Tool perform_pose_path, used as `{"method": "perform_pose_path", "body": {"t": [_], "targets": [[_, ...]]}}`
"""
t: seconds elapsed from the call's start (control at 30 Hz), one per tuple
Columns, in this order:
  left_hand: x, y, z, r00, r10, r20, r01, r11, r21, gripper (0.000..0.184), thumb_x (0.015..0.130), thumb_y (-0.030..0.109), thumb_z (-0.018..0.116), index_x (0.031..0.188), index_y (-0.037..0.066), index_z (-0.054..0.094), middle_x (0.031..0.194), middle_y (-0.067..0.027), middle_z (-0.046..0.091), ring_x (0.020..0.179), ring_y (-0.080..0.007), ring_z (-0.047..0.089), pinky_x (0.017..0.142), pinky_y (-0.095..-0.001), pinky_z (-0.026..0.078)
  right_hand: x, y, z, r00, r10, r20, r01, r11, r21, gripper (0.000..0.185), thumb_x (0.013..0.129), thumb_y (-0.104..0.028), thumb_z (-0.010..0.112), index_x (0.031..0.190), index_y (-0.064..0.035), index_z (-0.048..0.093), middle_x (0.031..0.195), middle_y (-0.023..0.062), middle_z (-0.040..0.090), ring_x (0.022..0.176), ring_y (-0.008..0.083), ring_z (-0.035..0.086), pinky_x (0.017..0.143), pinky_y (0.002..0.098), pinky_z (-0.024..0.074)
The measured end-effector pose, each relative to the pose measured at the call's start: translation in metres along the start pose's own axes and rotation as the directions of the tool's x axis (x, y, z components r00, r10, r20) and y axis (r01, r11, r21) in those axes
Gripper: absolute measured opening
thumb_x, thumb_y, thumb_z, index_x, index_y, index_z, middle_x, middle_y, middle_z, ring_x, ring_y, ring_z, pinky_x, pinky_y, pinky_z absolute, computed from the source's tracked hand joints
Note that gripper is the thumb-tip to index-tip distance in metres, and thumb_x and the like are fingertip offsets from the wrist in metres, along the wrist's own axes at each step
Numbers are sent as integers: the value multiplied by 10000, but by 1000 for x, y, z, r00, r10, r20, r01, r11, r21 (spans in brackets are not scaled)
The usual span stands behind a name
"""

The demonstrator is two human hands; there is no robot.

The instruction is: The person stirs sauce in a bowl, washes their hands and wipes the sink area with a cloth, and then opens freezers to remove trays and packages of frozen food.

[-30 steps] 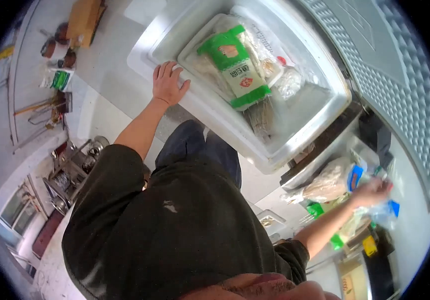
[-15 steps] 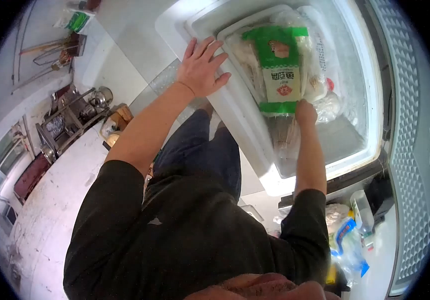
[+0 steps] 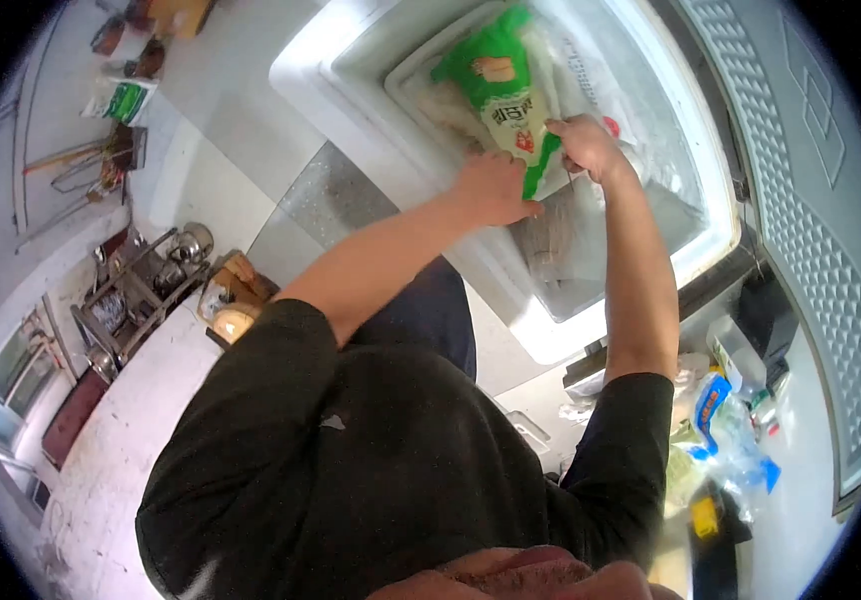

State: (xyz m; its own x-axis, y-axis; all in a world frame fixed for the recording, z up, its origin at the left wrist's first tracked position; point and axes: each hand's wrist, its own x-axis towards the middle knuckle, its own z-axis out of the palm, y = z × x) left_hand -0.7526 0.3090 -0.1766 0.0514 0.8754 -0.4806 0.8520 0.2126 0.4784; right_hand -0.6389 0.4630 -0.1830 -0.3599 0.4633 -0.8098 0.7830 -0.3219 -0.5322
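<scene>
A green and white printed package (image 3: 506, 95) lies over other plastic-wrapped things inside a white chest freezer (image 3: 351, 85). My left hand (image 3: 496, 188) is closed on the package's near green end, on its left side. The fingers of my right hand (image 3: 589, 150) pinch the same end from the right, and the package is creased between both hands. Beneath my hands, a dark bundle in clear wrap (image 3: 548, 245) rests in the freezer. Clear wrapped things with a small red spot (image 3: 611, 127) are to the right of the package.
The raised grey lid (image 3: 801, 200) stands at the right. Plastic bags with blue and green parts (image 3: 713, 410) are below it. A pale tabletop (image 3: 116, 470) is at the lower left, beside a metal rack with pots (image 3: 141, 295). Cardboard (image 3: 179, 15) lies at the upper left.
My right hand came from the bags at the lower right to the package. My left hand left the freezer rim and took hold of the package, whose near end is now bunched and tilted.
</scene>
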Motion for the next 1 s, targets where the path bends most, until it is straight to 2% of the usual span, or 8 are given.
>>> {"method": "perform_pose_path", "body": {"t": [0.2,0.3,0.4,0.57,0.7,0.77,0.83,1.0], "targets": [[42,-17,63,987,17,-159,-55,971,-234,323,849,314,570,925,3,611,846,-192,626,875,-337,615,783,-420,473,11,-7,-3,997,67,-29,-60,978,200,361,897,-351,565,860,8,585,593,9,454,440,127,430,403,271,354],[31,-26,32,974,-76,-213,-53,839,-541,232,863,219,523,914,2,586,756,-189,610,769,-322,612,711,-409,455,22,11,-21,994,21,105,-52,951,304,311,850,-262,659,982,6,572,671,-4,497,488,80,443,419,242,366],[20,-26,-8,961,-113,-251,-64,795,-603,208,849,199,495,870,4,565,808,-238,603,809,-412,593,697,-464,458,16,20,-26,990,-60,126,-3,894,448,420,821,-183,701,1145,21,526,780,16,560,570,81,511,470,226,417],[25,-37,-38,955,-55,-291,-109,848,-519,236,862,213,468,875,0,570,803,-246,600,792,-434,581,701,-470,454,-18,25,-16,991,-126,34,87,831,550,769,774,-172,743,1382,47,325,1054,110,616,861,177,634,712,256,523],[28,-26,-54,932,-22,-361,-131,910,-394,274,875,234,459,841,-18,562,814,-252,599,781,-437,576,693,-470,451,-23,29,0,988,-153,-4,117,742,660,685,796,-200,701,1354,39,384,1112,149,619,1008,235,629,803,340,526],[31,-31,-51,915,-3,-404,-155,921,-357,264,899,228,455,851,-13,552,748,-244,569,699,-431,535,640,-447,440,-23,31,13,933,-288,-216,327,928,178,754,759,-266,719,1353,49,377,1104,175,624,1030,270,614,848,361,502],[32,-31,-56,908,49,-416,-191,933,-307,269,915,234,454,846,-9,547,712,-237,554,660,-427,519,610,-437,434,-23,33,19,861,-404,-309,336,908,-249,832,702,-354,732,1331,67,387,1093,215,625,1056,335,586,924,376,450],[20,-25,-77,872,213,-441,-308,938,-156,307,935,264,462,803,-1,541,686,-221,545,635,-408,516,579,-430,421,-41,27,27,925,-227,-305,-3,798,-602,692,769,-283,645,1364,-42,387,1227,215,561,1130,350,545,961,388,447]]}}
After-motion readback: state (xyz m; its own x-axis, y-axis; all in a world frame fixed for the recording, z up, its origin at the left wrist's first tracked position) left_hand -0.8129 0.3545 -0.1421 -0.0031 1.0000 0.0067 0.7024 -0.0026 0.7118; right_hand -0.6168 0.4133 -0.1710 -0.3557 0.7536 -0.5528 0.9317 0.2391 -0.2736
